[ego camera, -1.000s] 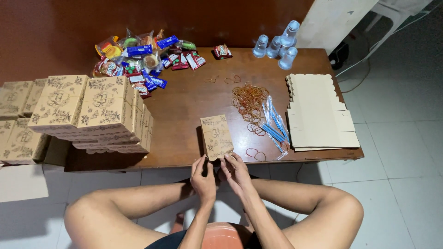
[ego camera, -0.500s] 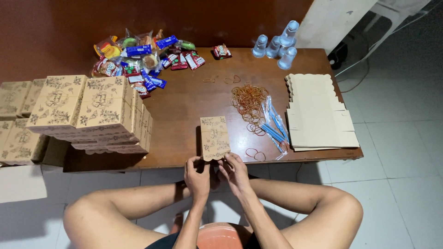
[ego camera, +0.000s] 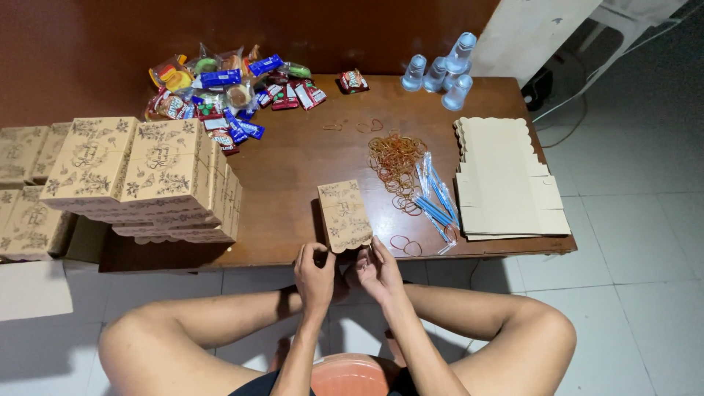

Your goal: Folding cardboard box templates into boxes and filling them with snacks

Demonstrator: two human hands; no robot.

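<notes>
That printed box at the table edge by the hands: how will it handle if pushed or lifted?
The box looks like thin folded card, so probably light and easy to crush if squeezed. It lies flat on the smooth table, so a push would likely slide it, not tip it. Its near end sits at the edge by the left hand and right hand, so it could slip off.

- The left hand (ego camera: pixel 315 277) has been shifted left and raised to the near edge of the printed box (ego camera: pixel 344 215).
- The right hand (ego camera: pixel 378 270) has been parted from it, fingers (ego camera: pixel 364 257) spread beside the box's scalloped end.
</notes>
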